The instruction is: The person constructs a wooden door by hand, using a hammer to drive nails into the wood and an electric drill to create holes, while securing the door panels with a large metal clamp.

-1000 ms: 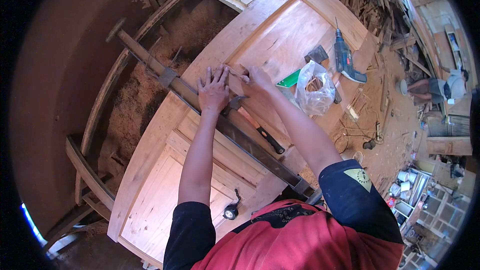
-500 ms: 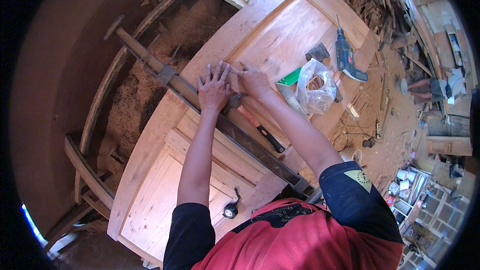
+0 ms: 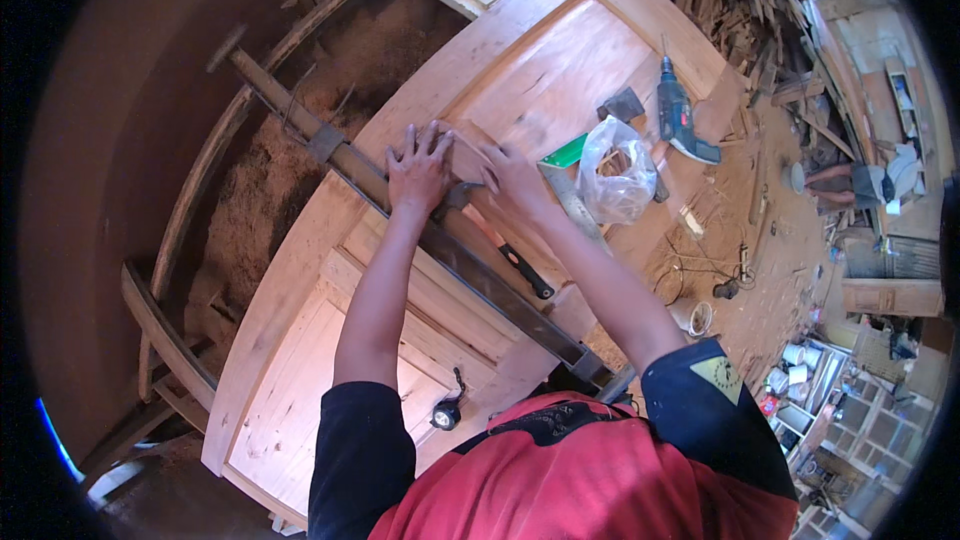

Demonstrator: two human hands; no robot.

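A pale wooden door panel (image 3: pixel 295 250) with raised frames lies in front of me. My left hand (image 3: pixel 420 172) rests flat on its frame with fingers spread, beside a long steel bar clamp (image 3: pixel 490 285) that crosses the wood. Just to the right, my right hand (image 3: pixel 514 183) is bent down to the same frame, fingers curled together; what they hold, if anything, is hidden. Between my forearms lies a claw hammer (image 3: pixel 515 262) with an orange and black handle. Right of my right hand are a try square with a green handle (image 3: pixel 567 151) and a clear plastic bag (image 3: pixel 622 190) holding thin wooden pieces.
A power drill (image 3: pixel 676 118) and a dark block (image 3: pixel 622 104) lie on the panel's far right. A small lamp (image 3: pixel 446 413) sits near my body. Scrap wood (image 3: pixel 745 0) is piled at the far right; sawdust covers the ground. Another person's legs (image 3: pixel 832 183) show at right.
My right hand has slid slightly toward me along the frame. My left hand stays pressed on the wood. The whole view has shifted a little.
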